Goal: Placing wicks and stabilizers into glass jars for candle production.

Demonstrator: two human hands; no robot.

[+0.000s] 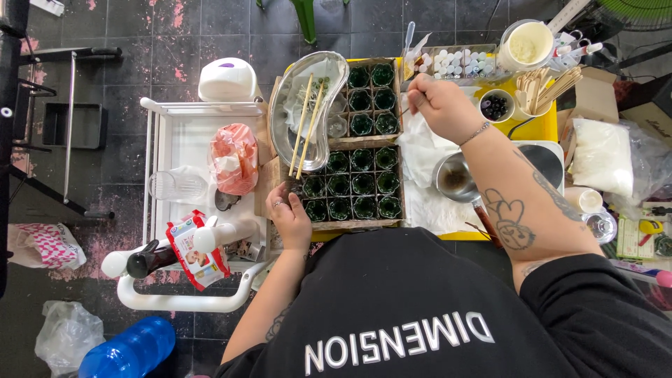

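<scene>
My left hand (290, 218) rests curled at the near-left corner of the front cardboard tray (357, 225), fingers closed on a small dark thing I can't make out. My right hand (441, 105) is pinched around a thin tool, tip hidden, just right of the rear cardboard tray (399, 98). Both trays hold rows of dark green glass cups (362, 183). Left of the trays, a kidney-shaped metal dish (280, 119) with two wooden sticks (306, 126) across it. Small steel pot (453, 178) sits on white paper over a yellow table (542, 124). White plastic cart (164, 210) at left carries a pink bag (234, 157) and wet wipes pack (192, 248). Floor is dark worn tile (161, 35); blue bottle (129, 350) lies down there.
</scene>
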